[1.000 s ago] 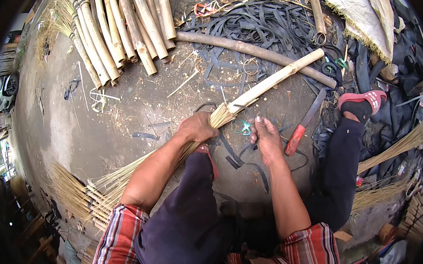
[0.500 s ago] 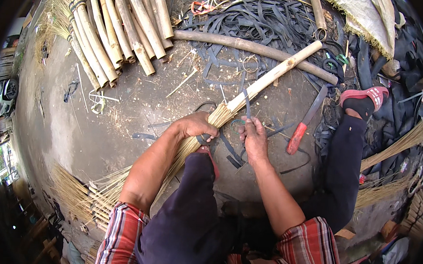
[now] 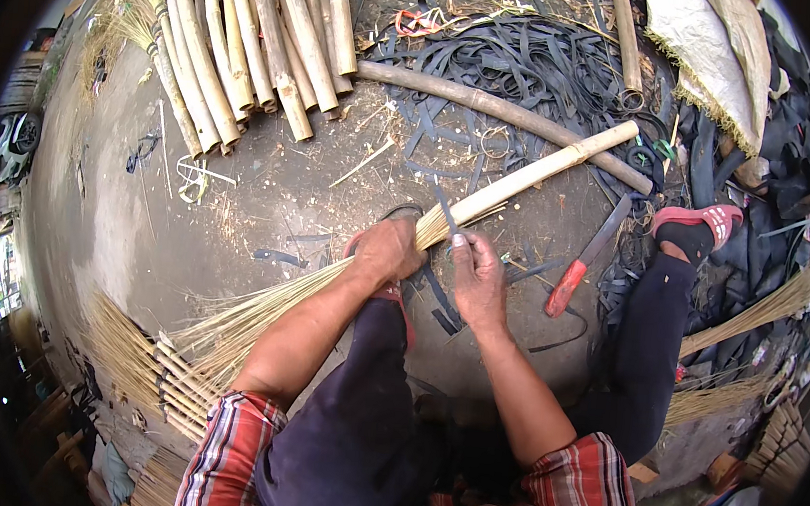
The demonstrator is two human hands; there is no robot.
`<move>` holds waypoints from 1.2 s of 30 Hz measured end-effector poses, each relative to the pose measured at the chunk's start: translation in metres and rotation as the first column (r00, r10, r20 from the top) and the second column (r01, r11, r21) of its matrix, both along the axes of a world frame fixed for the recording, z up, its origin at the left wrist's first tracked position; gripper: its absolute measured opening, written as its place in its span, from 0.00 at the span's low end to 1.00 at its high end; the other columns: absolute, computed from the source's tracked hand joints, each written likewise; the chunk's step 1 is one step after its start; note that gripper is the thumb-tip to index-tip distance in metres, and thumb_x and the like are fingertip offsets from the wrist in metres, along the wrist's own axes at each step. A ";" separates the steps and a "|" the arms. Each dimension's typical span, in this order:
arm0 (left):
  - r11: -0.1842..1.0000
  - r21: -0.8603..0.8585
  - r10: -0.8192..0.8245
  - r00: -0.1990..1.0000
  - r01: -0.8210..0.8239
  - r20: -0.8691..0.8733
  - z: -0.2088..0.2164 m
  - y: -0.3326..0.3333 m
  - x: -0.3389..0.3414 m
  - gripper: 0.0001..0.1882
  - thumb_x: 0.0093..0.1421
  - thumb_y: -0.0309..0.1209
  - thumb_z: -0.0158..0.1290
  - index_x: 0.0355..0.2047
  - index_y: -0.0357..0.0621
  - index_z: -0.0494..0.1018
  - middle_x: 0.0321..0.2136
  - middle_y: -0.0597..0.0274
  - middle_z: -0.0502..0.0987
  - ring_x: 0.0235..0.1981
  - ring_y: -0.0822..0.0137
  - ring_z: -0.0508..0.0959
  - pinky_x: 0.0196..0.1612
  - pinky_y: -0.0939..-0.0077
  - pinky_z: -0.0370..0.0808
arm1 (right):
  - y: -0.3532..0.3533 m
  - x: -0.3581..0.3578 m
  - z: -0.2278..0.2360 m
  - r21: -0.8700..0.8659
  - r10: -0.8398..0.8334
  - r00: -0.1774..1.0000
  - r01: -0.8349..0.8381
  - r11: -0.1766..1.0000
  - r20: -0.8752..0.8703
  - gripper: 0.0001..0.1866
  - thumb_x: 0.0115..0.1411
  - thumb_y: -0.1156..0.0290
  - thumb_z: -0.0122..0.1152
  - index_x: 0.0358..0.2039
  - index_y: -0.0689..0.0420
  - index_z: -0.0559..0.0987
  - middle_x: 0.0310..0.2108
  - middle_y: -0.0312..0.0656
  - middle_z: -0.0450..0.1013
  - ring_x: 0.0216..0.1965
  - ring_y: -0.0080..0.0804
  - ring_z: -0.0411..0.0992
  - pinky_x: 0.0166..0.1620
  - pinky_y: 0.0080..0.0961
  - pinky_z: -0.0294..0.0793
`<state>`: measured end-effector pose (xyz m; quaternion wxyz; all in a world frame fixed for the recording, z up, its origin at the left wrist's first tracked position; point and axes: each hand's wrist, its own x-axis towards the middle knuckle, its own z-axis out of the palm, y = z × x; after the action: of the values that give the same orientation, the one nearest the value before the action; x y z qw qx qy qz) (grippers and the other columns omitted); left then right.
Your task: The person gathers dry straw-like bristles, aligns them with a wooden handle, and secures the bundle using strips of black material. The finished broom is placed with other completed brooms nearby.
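A broom with a pale bamboo handle lies diagonally in front of me, its handle pointing to the far right. Long straw bristles run back under my left forearm. My left hand is closed round the straw just below the handle's near end, by my slippered foot. Just right of this join, my right hand pinches a narrow black rubber strip between thumb and fingers. The strip's upper part stands up against the handle's near end; its lower run is hidden by the hand.
Finished brooms lie at the far left, more straw bundles at the near left. A red-handled knife lies right of my hand. Beyond are a long bamboo pole, a heap of black rubber strips and a pale sack.
The broom has turned so its handle lies at a flatter slant. My left hand has shifted up against the handle's end, and my right hand still pinches the strip, its upper part now leaning left.
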<state>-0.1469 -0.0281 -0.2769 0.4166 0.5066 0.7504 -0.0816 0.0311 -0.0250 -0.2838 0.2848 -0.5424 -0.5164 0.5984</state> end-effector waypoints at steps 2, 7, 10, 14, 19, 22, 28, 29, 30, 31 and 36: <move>0.998 0.060 0.029 0.999 -0.028 -0.018 0.000 -0.006 0.006 0.24 0.57 0.41 0.64 0.46 0.33 0.77 0.38 0.30 0.83 0.45 0.36 0.84 0.51 0.48 0.80 | -0.002 -0.013 0.000 -0.027 0.079 0.991 -0.076 0.997 0.110 0.14 0.73 0.64 0.58 0.43 0.63 0.81 0.31 0.46 0.81 0.30 0.33 0.79 0.37 0.35 0.75; 0.991 0.084 0.109 0.993 -0.106 -0.036 -0.003 -0.015 0.013 0.28 0.58 0.38 0.64 0.51 0.30 0.69 0.37 0.32 0.83 0.43 0.37 0.85 0.48 0.48 0.82 | -0.004 -0.029 -0.001 0.008 0.064 0.950 -0.069 0.998 0.304 0.16 0.71 0.64 0.62 0.32 0.65 0.81 0.23 0.40 0.79 0.25 0.19 0.69 0.32 0.28 0.71; 0.985 0.091 0.151 0.988 -0.148 -0.034 -0.001 -0.017 0.015 0.36 0.59 0.36 0.64 0.60 0.29 0.61 0.37 0.32 0.83 0.42 0.37 0.85 0.47 0.49 0.82 | 0.000 -0.034 0.001 0.000 0.082 0.928 -0.088 0.996 0.364 0.17 0.69 0.63 0.62 0.30 0.65 0.81 0.22 0.42 0.79 0.25 0.21 0.70 0.32 0.30 0.71; 0.987 0.058 0.154 0.987 -0.151 -0.039 0.001 -0.017 0.016 0.49 0.59 0.34 0.62 0.72 0.26 0.48 0.37 0.31 0.83 0.41 0.38 0.86 0.46 0.50 0.82 | 0.009 -0.040 0.006 -0.119 0.068 0.935 -0.029 0.992 0.347 0.18 0.66 0.61 0.63 0.29 0.66 0.81 0.24 0.51 0.79 0.27 0.39 0.77 0.36 0.39 0.74; 0.987 0.094 0.138 0.990 -0.134 -0.038 -0.005 -0.020 0.015 0.50 0.59 0.32 0.60 0.74 0.25 0.44 0.35 0.31 0.83 0.38 0.38 0.86 0.44 0.50 0.83 | 0.014 -0.039 0.009 -0.150 0.096 0.931 -0.045 0.988 0.352 0.19 0.65 0.61 0.63 0.27 0.67 0.82 0.24 0.55 0.80 0.27 0.44 0.80 0.37 0.41 0.76; 0.984 0.128 0.130 0.991 -0.125 -0.030 -0.016 -0.023 0.015 0.41 0.60 0.31 0.59 0.69 0.26 0.55 0.36 0.32 0.83 0.39 0.39 0.86 0.45 0.49 0.83 | 0.015 -0.040 0.006 -0.202 0.104 0.933 -0.035 0.979 0.344 0.19 0.64 0.61 0.63 0.27 0.67 0.82 0.23 0.53 0.80 0.27 0.39 0.80 0.36 0.40 0.76; 0.970 0.202 0.134 0.991 -0.134 0.010 -0.026 -0.028 0.014 0.21 0.61 0.39 0.60 0.47 0.35 0.73 0.33 0.30 0.82 0.39 0.34 0.85 0.46 0.44 0.81 | 0.009 -0.029 0.005 -0.306 0.180 0.967 -0.120 0.944 0.177 0.14 0.70 0.67 0.57 0.30 0.61 0.81 0.20 0.27 0.66 0.22 0.16 0.60 0.26 0.24 0.60; 0.968 0.219 0.120 0.993 -0.122 0.020 -0.025 -0.026 0.012 0.22 0.60 0.40 0.60 0.46 0.34 0.74 0.33 0.30 0.82 0.40 0.34 0.85 0.46 0.45 0.81 | 0.004 -0.018 0.008 -0.326 0.234 0.965 -0.186 0.927 0.116 0.14 0.73 0.65 0.55 0.36 0.61 0.81 0.23 0.28 0.68 0.24 0.16 0.61 0.27 0.24 0.60; 0.971 0.215 0.106 0.994 -0.108 0.025 -0.021 -0.025 0.011 0.22 0.60 0.40 0.61 0.45 0.34 0.74 0.33 0.31 0.82 0.40 0.34 0.84 0.46 0.45 0.82 | -0.003 -0.004 0.011 -0.315 0.272 0.957 -0.228 0.921 0.103 0.15 0.74 0.63 0.54 0.37 0.60 0.81 0.24 0.28 0.68 0.25 0.17 0.62 0.28 0.24 0.62; 0.980 0.166 0.110 0.993 -0.114 0.034 -0.018 -0.021 0.006 0.23 0.57 0.41 0.63 0.45 0.36 0.76 0.35 0.33 0.83 0.42 0.35 0.84 0.47 0.46 0.81 | -0.013 0.011 0.013 -0.305 0.315 0.945 -0.276 0.912 0.086 0.15 0.75 0.61 0.53 0.39 0.59 0.81 0.25 0.29 0.69 0.27 0.17 0.63 0.29 0.24 0.64; 0.993 0.043 0.095 0.956 -0.111 0.277 0.016 -0.005 -0.016 0.23 0.52 0.39 0.67 0.45 0.40 0.81 0.35 0.45 0.86 0.38 0.48 0.86 0.46 0.56 0.81 | -0.043 0.078 -0.005 -0.255 0.506 0.821 -0.446 0.858 0.266 0.16 0.74 0.59 0.52 0.46 0.58 0.80 0.35 0.48 0.80 0.39 0.44 0.79 0.44 0.41 0.75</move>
<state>-0.1627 -0.0328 -0.2605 0.5055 0.4853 0.7126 0.0331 0.1094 -0.0678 -0.2887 -0.0135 -0.5098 -0.6186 0.5977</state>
